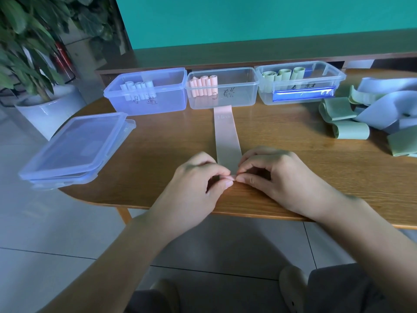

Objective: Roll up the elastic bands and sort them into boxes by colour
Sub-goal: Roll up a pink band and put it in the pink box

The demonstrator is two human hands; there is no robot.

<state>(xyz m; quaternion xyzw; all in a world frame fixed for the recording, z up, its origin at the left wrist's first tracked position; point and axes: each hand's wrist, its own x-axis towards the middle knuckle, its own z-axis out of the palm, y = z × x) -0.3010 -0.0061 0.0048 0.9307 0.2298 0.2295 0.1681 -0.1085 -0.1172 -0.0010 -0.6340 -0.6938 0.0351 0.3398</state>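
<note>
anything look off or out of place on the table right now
One oddity: the right box, which holds the green rolls, also has something blue along its front. What it is I cannot tell. The two stacked lids jut past the table's left edge. Nothing looks spilled or damaged.

A pink elastic band (226,134) lies flat and straight on the wooden table (293,159), its far end touching the middle box (223,90), which holds pink rolls (203,85). The left hand (198,175) and right hand (277,175) pinch the band's near end between thumbs and forefingers. The left box (146,91) holds pale blue rolls, the right box (301,81) green ones. Loose green and blue bands (370,114) lie heaped at the right; stacked lids (74,150) sit at the left edge.
</note>
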